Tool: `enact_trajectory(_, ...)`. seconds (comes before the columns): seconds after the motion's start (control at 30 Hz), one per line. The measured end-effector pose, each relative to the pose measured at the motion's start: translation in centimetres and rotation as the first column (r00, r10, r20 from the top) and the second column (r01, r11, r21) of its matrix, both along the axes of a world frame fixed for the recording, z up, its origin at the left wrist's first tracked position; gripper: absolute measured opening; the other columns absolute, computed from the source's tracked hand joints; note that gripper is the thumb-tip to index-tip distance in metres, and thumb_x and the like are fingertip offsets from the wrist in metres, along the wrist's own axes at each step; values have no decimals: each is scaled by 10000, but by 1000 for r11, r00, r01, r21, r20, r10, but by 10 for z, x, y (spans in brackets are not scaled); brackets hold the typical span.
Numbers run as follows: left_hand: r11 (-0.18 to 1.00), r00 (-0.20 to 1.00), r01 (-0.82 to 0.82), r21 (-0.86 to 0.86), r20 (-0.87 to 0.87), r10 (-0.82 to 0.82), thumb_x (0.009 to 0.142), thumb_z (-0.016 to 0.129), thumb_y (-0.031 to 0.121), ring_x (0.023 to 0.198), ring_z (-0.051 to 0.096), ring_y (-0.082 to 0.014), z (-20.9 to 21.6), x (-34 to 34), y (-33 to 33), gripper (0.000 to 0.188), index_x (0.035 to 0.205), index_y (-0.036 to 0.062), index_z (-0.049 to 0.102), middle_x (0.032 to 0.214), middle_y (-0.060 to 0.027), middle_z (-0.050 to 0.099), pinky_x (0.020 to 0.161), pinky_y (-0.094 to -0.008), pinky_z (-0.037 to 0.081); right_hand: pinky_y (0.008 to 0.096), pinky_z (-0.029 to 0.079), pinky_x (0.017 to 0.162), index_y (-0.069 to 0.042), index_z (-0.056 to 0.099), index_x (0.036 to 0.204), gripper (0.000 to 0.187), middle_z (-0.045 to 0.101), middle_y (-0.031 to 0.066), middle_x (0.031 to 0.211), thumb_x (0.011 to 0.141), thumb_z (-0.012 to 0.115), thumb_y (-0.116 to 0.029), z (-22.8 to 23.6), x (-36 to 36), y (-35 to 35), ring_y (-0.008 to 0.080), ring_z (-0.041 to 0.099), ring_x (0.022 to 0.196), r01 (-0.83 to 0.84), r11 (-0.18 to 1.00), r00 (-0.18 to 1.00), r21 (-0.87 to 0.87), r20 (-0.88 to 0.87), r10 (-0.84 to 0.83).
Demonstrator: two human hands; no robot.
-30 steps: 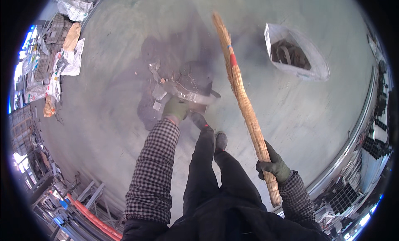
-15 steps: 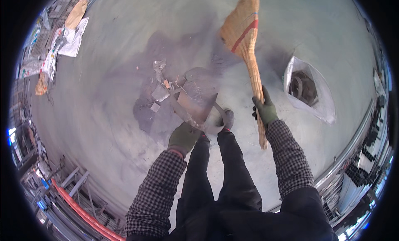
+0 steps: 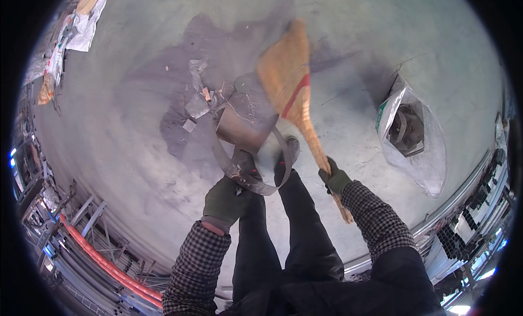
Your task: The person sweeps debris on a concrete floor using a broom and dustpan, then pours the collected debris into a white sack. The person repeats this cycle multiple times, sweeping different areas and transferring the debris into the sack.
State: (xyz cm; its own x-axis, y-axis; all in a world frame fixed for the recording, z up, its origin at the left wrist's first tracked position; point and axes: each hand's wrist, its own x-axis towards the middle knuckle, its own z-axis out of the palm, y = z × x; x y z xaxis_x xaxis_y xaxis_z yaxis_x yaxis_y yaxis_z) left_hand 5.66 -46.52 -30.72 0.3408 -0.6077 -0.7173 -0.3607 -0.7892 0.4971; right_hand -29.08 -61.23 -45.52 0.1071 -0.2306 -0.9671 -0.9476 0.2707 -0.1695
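My right hand (image 3: pixel 335 177), in a dark green glove, is wrapped round the handle of a straw broom (image 3: pixel 289 82) with a red band. The broom head points away from me, slightly blurred, beside the dustpan's right edge. My left hand (image 3: pixel 227 199), gloved too, is closed on the hoop-shaped strap handle of a metal dustpan (image 3: pixel 244 132). The dustpan is in front of my shoes, its open side facing away. Loose scrap (image 3: pixel 197 105), with crumpled film, flat pieces and thin wires, lies at its far and left edges. The left fingertips are partly hidden.
A white sack (image 3: pixel 439 169) with curved scrap inside stands open on the right. Metal racks and bars line the right edge, and an orange-red tube (image 3: pixel 109 275) runs along bars at the lower left. White and brown sacks (image 3: pixel 90 25) lie at the upper left.
The broom has come nearer to me and swung left toward the dustpan, my right hand moving down and left. The dustpan's strap handle shows as a fuller hoop. The whole view has shifted somewhat.
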Motion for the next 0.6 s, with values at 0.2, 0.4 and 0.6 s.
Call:
enact_trajectory(0.2, 996, 997, -78, 51, 23, 77, 906, 706, 167, 633, 694, -159, 2, -3, 4, 238, 1131, 89, 697, 776, -61, 718, 566, -325, 544, 350, 575, 607, -207, 211, 1622, 783, 621, 84, 831, 995, 619, -439, 70, 12, -35, 169, 607, 630, -52, 937, 998, 346, 47, 38)
enact_trajectory(0.4, 974, 984, -164, 156, -42, 172, 903, 706, 162, 632, 678, -150, 17, -1, -7, 254, 1139, 71, 685, 791, -56, 708, 562, -318, 537, 347, 578, 605, -211, 219, 1625, 794, 615, 91, 858, 986, 640, -424, 120, 22, -80, 165, 619, 691, -187, 883, 982, 431, 105, 156)
enact_trajectory(0.6, 954, 961, -237, 186, -96, 258, 906, 712, 167, 649, 670, -137, 14, 11, 2, 280, 1163, 61, 682, 827, -51, 709, 569, -309, 539, 331, 583, 642, -210, 298, 1628, 822, 691, 117, 1006, 940, 727, -346, 183, -10, -82, 158, 645, 751, 61, 970, 996, 237, 50, -75)
